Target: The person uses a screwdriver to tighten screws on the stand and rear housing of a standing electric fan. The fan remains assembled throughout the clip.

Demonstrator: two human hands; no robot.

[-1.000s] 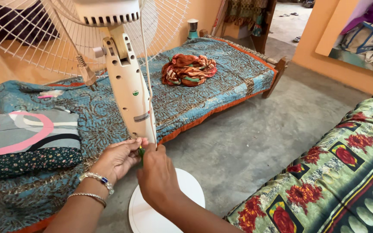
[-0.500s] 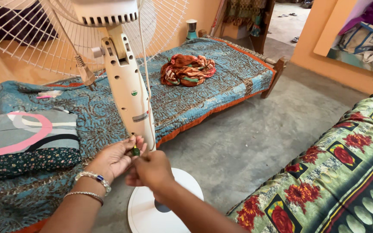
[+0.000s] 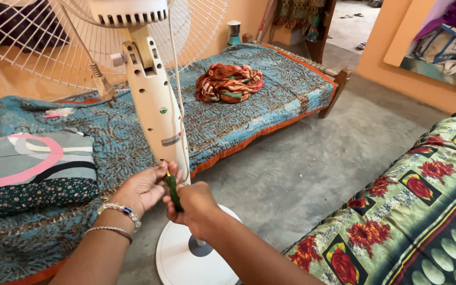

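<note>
My right hand is closed around the green handle of a screwdriver, and its tip now stands at the lower back of the cream fan column. Half a second ago the tool was lower and more hidden between my palms. My left hand, with bracelets on the wrist, cups the column beside the tip. I think the tool is now aligned. Below is the round white base; behind, the blue bed.

Both hands at the cream plastic pedestal-fan column: right hand grips a green-handled screwdriver, tip at the column's lower end. Left hand steadies there, touching the column, above the fan's round white base.
</note>
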